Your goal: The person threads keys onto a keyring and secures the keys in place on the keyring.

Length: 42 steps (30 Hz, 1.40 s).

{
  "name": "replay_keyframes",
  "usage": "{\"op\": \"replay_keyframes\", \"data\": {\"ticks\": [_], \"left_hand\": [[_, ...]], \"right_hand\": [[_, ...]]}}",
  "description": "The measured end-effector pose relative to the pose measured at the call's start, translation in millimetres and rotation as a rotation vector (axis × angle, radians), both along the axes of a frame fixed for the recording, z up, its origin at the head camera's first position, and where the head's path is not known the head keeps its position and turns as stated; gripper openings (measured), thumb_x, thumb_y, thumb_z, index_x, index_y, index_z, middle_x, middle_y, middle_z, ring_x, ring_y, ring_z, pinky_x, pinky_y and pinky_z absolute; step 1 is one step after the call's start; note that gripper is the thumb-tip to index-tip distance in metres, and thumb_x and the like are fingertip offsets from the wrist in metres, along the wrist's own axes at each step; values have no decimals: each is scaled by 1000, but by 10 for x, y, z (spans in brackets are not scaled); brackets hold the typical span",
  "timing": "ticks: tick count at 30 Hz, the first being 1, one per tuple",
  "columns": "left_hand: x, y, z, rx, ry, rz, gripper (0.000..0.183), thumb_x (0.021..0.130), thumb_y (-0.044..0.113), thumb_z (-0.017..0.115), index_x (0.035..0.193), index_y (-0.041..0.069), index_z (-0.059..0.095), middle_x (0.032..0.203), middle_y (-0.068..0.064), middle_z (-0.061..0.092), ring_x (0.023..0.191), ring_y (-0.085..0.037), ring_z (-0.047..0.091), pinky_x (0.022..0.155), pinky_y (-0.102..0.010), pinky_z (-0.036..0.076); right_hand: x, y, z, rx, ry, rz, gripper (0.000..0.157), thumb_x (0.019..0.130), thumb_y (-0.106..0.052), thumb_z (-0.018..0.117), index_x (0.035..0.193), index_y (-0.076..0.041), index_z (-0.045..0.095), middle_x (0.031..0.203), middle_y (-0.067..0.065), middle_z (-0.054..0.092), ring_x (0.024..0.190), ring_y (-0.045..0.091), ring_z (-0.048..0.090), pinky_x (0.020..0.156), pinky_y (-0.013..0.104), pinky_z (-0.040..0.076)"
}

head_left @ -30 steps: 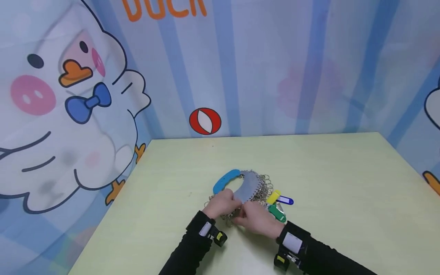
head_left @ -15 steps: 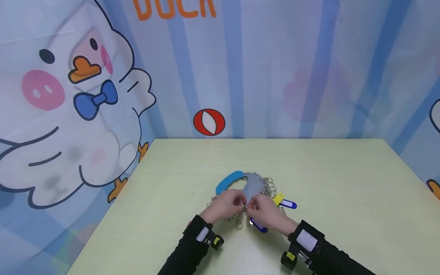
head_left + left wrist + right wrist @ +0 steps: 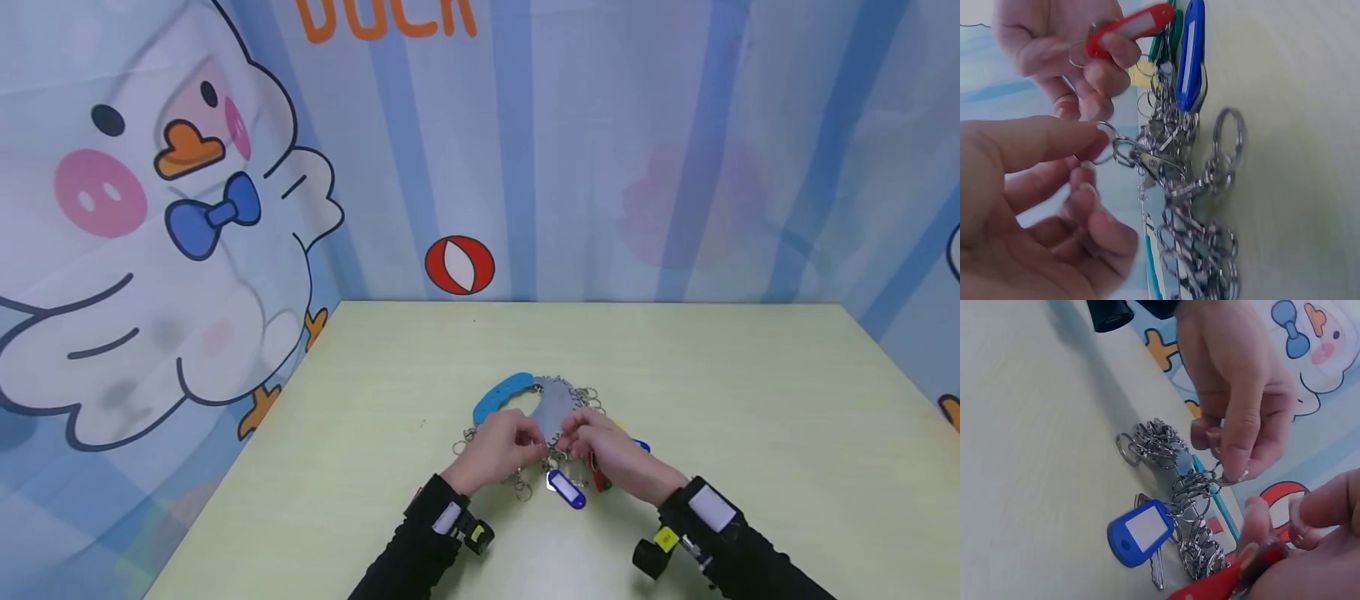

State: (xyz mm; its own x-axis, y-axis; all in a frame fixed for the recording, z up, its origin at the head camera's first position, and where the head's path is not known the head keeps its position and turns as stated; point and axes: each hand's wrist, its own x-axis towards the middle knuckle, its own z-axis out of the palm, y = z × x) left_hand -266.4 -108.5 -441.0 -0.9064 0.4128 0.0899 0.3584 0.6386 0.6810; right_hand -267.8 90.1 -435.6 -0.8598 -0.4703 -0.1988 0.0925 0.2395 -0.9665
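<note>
A large key ring holder with a blue handle (image 3: 502, 397) and a curved grey plate (image 3: 553, 408) lies on the table, its edge hung with metal clasps and split rings. My left hand (image 3: 501, 454) pinches a split ring (image 3: 1113, 133) joined to a metal clasp (image 3: 1149, 164). Just to the right, my right hand (image 3: 615, 450) holds a red key tag (image 3: 1135, 26) with a small ring on it. Between the hands, a blue key tag (image 3: 1141, 533) hangs from the holder with a key (image 3: 1157, 569) beside it.
More tags, one of them green (image 3: 1176, 28), hang at the holder's right side. The pale table (image 3: 712, 375) extends around it, backed by a printed duck curtain (image 3: 600, 150). Each wrist wears a black camera (image 3: 651, 558).
My right hand has drawn away to the right from the left hand, and the red key tag has come into view in it. The blue tag now shows between the hands. The head view has shifted slightly.
</note>
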Motion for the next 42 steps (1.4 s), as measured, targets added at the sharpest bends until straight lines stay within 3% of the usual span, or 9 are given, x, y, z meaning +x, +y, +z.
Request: {"op": "replay_keyframes", "data": {"ticks": [4,8,16,19,25,28,31,38,42], "left_hand": [[16,39,-9,22,-67,15,8,87,12,65,82,9,69,70,7,54,60,-3,46,53,-16,37],[24,64,-21,34,-118,20,6,87,10,64,83,8,69,73,5,60,62,-4,49,55,-17,41],[26,80,-21,15,-154,24,6,86,10,65,82,8,69,77,1,65,66,-8,52,58,-19,43],[31,76,-16,18,-156,11,6,87,9,65,83,7,68,78,-2,66,66,-8,53,59,-19,44],[25,44,-15,24,-163,-36,5,89,9,66,86,5,68,77,-5,67,62,-5,52,56,-18,44],[26,33,-6,16,-152,-47,5,88,10,67,88,6,69,79,-2,67,65,-4,54,59,-18,46],[23,24,-2,14,-141,-58,5,89,10,66,91,6,70,82,-1,69,68,-4,55,61,-17,46],[19,3,-4,3,-85,-80,9,90,5,64,95,5,71,89,-4,72,74,-3,60,68,-15,49],[30,1,8,-1,-61,-91,11,90,4,63,97,5,72,93,-6,73,79,-5,63,71,-15,49]], "right_hand": [[-22,66,-18,2,15,1,23,90,3,39,112,4,46,110,16,55,94,25,51,77,30,41],[-32,94,-50,25,85,-18,21,91,7,40,109,6,53,106,19,58,90,22,54,74,28,46],[-16,117,-94,80,186,-13,28,85,11,48,108,4,64,105,20,62,88,20,56,73,28,50],[-2,105,-102,141,264,-8,24,87,8,54,105,1,67,103,17,65,89,20,57,71,26,51],[34,75,-92,301,529,-3,15,86,4,63,96,-4,72,94,9,71,81,14,61,64,20,50],[48,76,-85,324,583,-18,13,86,3,64,96,-3,71,90,8,70,75,11,60,61,19,49],[54,88,-74,298,549,-52,11,88,0,63,97,-2,68,88,6,68,71,9,57,57,21,48],[24,123,-29,6,146,-50,25,88,-8,64,107,7,56,86,7,62,62,12,54,55,26,50],[27,85,-23,-40,73,-30,24,91,-8,61,107,8,55,81,4,59,63,13,54,59,27,51]]}}
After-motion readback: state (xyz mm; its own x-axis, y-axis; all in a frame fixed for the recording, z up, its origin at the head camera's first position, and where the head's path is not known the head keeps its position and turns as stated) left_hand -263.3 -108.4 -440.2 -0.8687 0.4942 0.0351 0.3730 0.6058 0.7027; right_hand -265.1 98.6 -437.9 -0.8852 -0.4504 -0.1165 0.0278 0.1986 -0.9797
